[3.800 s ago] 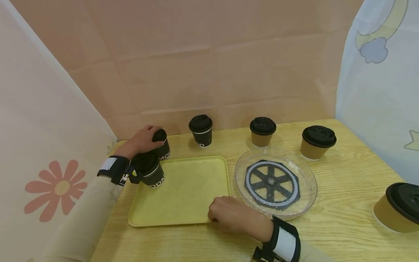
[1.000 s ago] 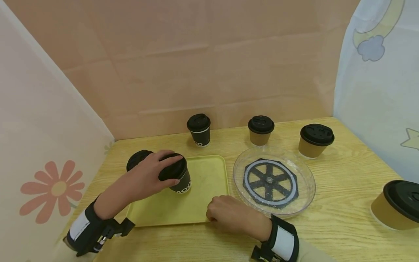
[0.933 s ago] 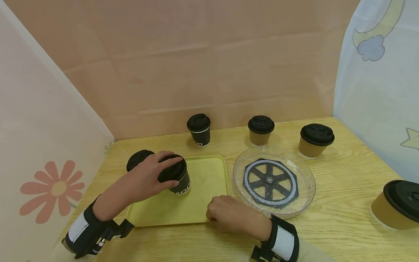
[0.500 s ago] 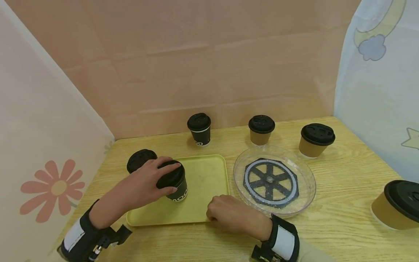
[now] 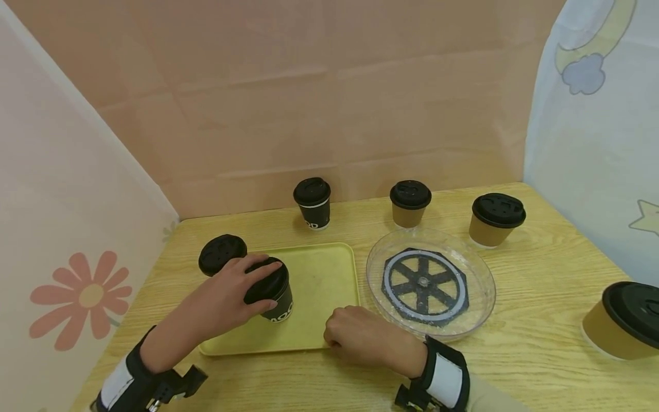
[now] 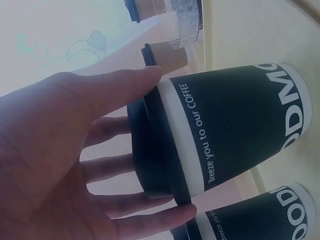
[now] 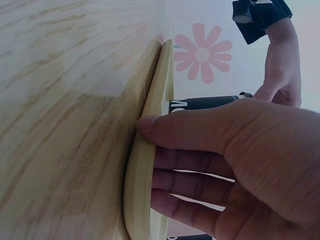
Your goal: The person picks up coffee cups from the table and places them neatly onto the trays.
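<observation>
My left hand [image 5: 226,292] grips a black lidded coffee cup [image 5: 281,309] from above by its lid. The cup stands upright over the left half of the yellow tray [image 5: 324,286]; in the left wrist view, thumb and fingers spread round the lid [image 6: 150,145]. Just behind that hand is a second black coffee cup [image 5: 222,254], its body mostly hidden in the head view; its printed side [image 6: 260,215] shows in the left wrist view. My right hand [image 5: 360,335] pinches the tray's front right rim, thumb [image 7: 170,129] outside and fingers inside.
A third black cup [image 5: 312,203] stands behind the tray. Brown cups with black lids stand at the back [image 5: 410,204], back right [image 5: 496,220] and right edge [image 5: 625,320]. A clear round dish [image 5: 484,303] with a dark wheel-like pattern sits right of the tray.
My left hand has brought the cup from behind the tray's back left corner onto the tray. During the last second it moved slightly toward me and left. My right hand stays at the rim.
</observation>
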Tool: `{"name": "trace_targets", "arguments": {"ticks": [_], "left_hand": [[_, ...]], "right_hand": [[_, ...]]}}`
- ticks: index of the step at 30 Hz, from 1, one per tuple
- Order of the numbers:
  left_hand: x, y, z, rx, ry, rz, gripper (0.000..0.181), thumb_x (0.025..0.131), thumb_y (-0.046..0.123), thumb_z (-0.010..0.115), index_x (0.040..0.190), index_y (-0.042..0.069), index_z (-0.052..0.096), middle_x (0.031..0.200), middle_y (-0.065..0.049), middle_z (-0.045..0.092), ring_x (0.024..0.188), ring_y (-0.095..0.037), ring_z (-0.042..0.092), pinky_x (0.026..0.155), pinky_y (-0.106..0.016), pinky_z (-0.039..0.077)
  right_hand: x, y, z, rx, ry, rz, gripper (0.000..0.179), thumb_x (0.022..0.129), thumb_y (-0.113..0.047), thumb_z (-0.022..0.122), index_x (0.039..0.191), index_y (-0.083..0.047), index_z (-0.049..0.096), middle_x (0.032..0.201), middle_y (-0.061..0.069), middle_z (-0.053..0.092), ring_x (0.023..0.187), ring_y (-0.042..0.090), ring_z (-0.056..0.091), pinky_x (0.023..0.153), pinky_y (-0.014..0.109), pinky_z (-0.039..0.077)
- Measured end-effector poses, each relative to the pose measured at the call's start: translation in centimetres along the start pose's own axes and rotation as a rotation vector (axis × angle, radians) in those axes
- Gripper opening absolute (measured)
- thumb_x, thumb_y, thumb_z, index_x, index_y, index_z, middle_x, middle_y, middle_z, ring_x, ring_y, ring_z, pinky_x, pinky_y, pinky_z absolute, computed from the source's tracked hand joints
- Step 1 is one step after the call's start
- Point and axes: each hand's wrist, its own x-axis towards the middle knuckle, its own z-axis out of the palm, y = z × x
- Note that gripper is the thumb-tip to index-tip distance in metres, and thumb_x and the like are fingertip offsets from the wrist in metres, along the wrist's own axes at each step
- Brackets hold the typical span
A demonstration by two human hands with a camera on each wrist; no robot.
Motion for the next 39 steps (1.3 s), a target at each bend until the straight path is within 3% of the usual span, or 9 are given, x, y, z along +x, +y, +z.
{"name": "trace_targets", "arguments": {"ticks": [11,21,26,32,39], "left_hand": [[-0.6,-0.2,0.8,0.008,0.032,-0.03,0.062,0.086,0.039,0.073,0.142,0.022,0.052,0.141,-0.013,0.051,0.127,-0.045,0.049,0.092,-0.058,0.049],[-1.4,-0.1,0.9,0.13,0.068,-0.016,0.067,0.086,0.049,0.068,0.146,0.026,0.046,0.149,-0.012,0.046,0.132,-0.045,0.047,0.093,-0.066,0.045],[-3.1,-0.2,0.7,0.118,0.106,-0.065,0.073,0.085,0.048,0.069,0.149,0.027,0.041,0.151,-0.012,0.042,0.133,-0.04,0.047,0.092,-0.064,0.046],[-5.5,-0.4,1.2,0.049,0.147,-0.147,0.065,0.087,0.041,0.07,0.145,0.025,0.046,0.148,-0.01,0.046,0.126,-0.04,0.054,0.09,-0.064,0.046],[-6.6,-1.1,1.8,0.022,0.192,-0.189,0.071,0.088,0.034,0.071,0.15,0.026,0.037,0.144,-0.011,0.05,0.122,-0.039,0.056,0.088,-0.06,0.049]], "right_hand": [[0.1,-0.2,0.0,-0.007,-0.011,0.002,0.049,0.082,-0.001,0.067,0.053,-0.02,0.032,0.06,-0.011,0.019,0.057,0.004,0.015,0.051,0.015,0.013],[0.2,-0.3,-0.1,-0.022,-0.002,0.002,0.051,0.082,0.0,0.066,0.054,-0.02,0.029,0.061,-0.01,0.015,0.058,0.005,0.012,0.052,0.016,0.013],[0.2,-0.3,-0.1,-0.024,-0.004,-0.004,0.053,0.084,-0.002,0.066,0.055,-0.021,0.026,0.062,-0.009,0.014,0.059,0.005,0.012,0.054,0.016,0.013],[0.1,-0.2,-0.2,-0.004,-0.006,-0.001,0.053,0.084,0.0,0.065,0.057,-0.021,0.024,0.064,-0.009,0.013,0.06,0.006,0.009,0.054,0.018,0.011],[-0.1,0.0,0.0,-0.01,0.008,-0.002,0.054,0.084,0.002,0.064,0.057,-0.021,0.023,0.063,-0.009,0.012,0.06,0.006,0.009,0.055,0.019,0.011]]}}
